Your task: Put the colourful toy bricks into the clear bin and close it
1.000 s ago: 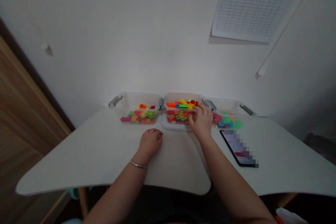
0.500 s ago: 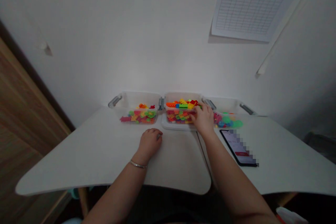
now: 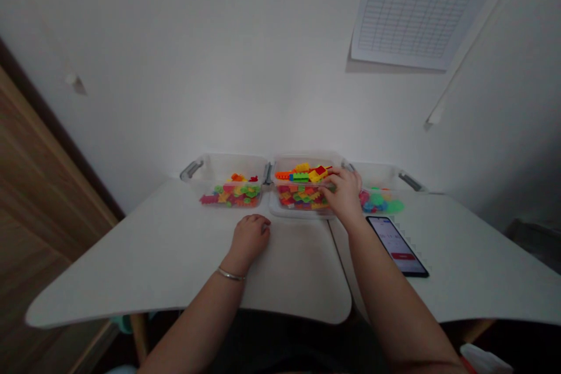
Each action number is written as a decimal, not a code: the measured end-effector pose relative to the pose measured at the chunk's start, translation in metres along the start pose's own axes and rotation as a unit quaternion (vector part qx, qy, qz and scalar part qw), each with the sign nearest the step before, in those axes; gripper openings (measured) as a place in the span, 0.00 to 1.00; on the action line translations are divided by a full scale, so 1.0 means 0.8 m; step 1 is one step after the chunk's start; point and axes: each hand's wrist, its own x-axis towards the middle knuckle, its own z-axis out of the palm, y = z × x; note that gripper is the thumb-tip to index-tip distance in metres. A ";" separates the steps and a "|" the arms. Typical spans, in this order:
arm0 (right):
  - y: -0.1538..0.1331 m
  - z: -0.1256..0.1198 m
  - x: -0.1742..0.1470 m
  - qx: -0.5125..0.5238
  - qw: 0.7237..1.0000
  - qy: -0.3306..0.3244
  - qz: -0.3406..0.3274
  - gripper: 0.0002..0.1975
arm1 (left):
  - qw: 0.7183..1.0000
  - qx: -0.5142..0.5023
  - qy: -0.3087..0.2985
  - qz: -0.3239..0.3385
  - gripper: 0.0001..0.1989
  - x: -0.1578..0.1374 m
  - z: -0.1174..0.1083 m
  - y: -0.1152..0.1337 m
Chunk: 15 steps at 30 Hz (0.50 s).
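My left hand (image 3: 251,238) rests on the white table (image 3: 302,269) with its fingers curled. A small greyish bit shows by its fingertips; I cannot make out what it is. My right hand (image 3: 345,196) is at the right side of the middle clear bin (image 3: 307,159), its thumb and fingers apart near the rim. Colourful toy bricks fill this bin. On top lie a green brick (image 3: 300,177), an orange piece (image 3: 283,176) and a red brick (image 3: 321,170), close to the right fingertips. The hand hides the bin's right end.
A left clear bin (image 3: 232,159) and a right clear bin (image 3: 377,168) flank the middle one, both with colourful pieces inside. A phone (image 3: 397,245) lies beside my right forearm. The wall (image 3: 263,70) rises behind the bins, with a printed sheet (image 3: 407,17) on it.
My right hand has shifted slightly right, its fingers still at the middle bin. The top bricks there have moved a little left and turned. My left hand stays in place.
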 end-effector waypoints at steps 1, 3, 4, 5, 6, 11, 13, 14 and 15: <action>-0.004 -0.006 -0.003 0.001 1.000 0.006 -0.004 0.01 | 1.000 -0.003 0.000 -0.001 0.15 0.000 0.000 0.000; -0.012 -0.021 -0.011 -0.001 1.000 0.016 -0.017 0.01 | 1.000 -0.011 0.000 -0.006 0.15 0.000 0.000 0.000; -0.016 -0.030 -0.016 -0.003 1.000 0.019 -0.024 0.02 | 1.000 -0.018 0.000 -0.009 0.16 0.001 0.000 0.000; -0.020 -0.039 -0.022 -0.005 0.999 0.021 -0.029 0.02 | 1.000 -0.028 0.002 -0.013 0.16 0.001 0.000 0.000; -0.024 -0.048 -0.029 -0.005 0.999 0.022 -0.031 0.02 | 0.999 -0.043 0.005 -0.019 0.17 0.001 0.000 -0.001; -0.044 -0.085 -0.066 -0.002 0.999 0.005 -0.035 0.04 | 0.960 -0.237 0.119 -0.090 0.14 0.009 -0.003 -0.008; -0.050 -0.093 -0.083 -0.001 0.999 -0.002 -0.037 0.04 | 0.919 -0.327 0.181 -0.122 0.12 0.012 -0.009 -0.010; -0.053 -0.095 -0.091 -0.001 0.999 -0.008 -0.038 0.04 | 0.900 -0.362 0.203 -0.135 0.11 0.012 -0.014 -0.010; -0.056 -0.097 -0.098 0.000 0.999 -0.013 -0.038 0.04 | 0.883 -0.390 0.221 -0.139 0.11 0.011 -0.020 -0.008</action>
